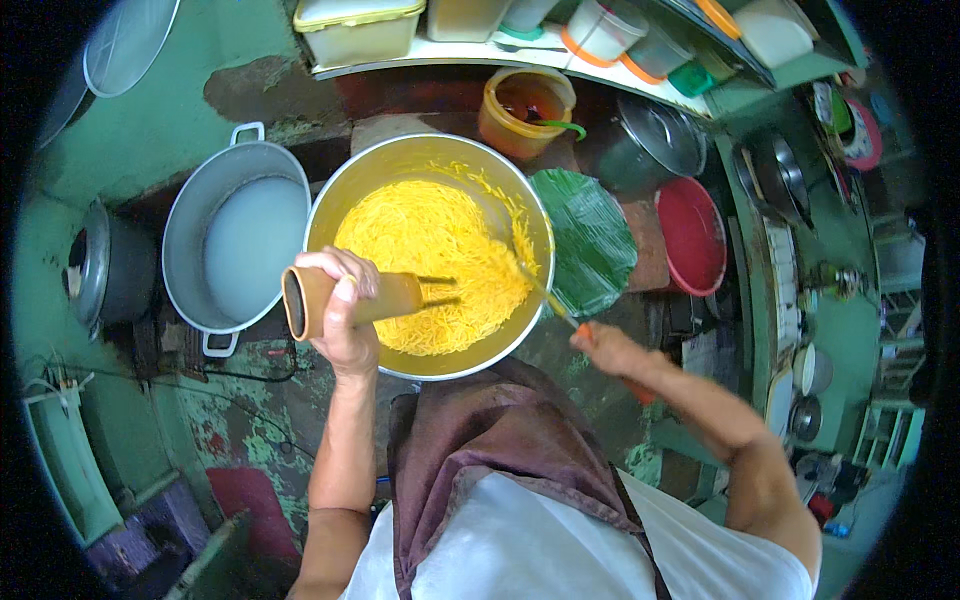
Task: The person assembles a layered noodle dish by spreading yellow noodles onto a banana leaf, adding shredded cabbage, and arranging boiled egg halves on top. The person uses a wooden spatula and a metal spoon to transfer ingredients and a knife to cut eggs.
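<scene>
A large metal pot [546,225] holds a heap of yellow strands [420,235], perhaps noodles or rice. Over its near left side, my left hand [345,310] is closed round a tan tapered cylinder [385,298] with a dark oval end. Two dark streaks or prongs show at the cylinder's narrow end, above the food; I cannot tell which. My right hand [608,352] grips the orange handle of a long-handled stirring tool [550,300] outside the pot's right rim. The tool slants over the rim, and its head is blurred and covered by yellow strands.
Left stands a two-handled pot [185,230] of cloudy liquid, beside a dark lidded pot [120,270]. A yellow bucket [510,125] stands behind. On the right are a green leaf [585,235] and a red basin [690,235]. Above runs a shelf [450,52] of containers.
</scene>
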Demonstrator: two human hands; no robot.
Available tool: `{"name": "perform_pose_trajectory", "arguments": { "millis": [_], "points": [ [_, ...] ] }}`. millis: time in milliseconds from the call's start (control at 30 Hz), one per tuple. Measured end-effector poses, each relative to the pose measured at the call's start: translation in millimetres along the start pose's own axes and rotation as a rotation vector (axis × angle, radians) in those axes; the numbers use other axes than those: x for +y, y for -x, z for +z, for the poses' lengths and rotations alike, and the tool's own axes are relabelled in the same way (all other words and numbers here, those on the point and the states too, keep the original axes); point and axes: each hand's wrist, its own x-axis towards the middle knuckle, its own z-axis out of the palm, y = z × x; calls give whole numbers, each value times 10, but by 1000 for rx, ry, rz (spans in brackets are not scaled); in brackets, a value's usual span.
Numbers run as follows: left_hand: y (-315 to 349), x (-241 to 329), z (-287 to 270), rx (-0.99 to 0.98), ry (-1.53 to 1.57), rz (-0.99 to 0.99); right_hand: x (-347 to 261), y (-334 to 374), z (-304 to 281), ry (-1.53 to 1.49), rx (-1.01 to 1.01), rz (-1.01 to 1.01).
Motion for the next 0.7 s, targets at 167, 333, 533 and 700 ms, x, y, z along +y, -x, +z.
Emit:
{"name": "perform_pose_trajectory", "arguments": {
  "millis": [167,333,533,700],
  "points": [
    [-273,-51,49,-179,9,-19,-318,619,90,-48,119,117],
    [-333,-514,58,-231,-20,-52,-326,356,60,-281,361,109],
    [-46,-1168,93,-129,-64,-128,-638,-36,783,-1296,-160,454],
    [166,-1174,223,-113,-124,-99,-702,134,1025,-1694,-365,311]
  ]
}}
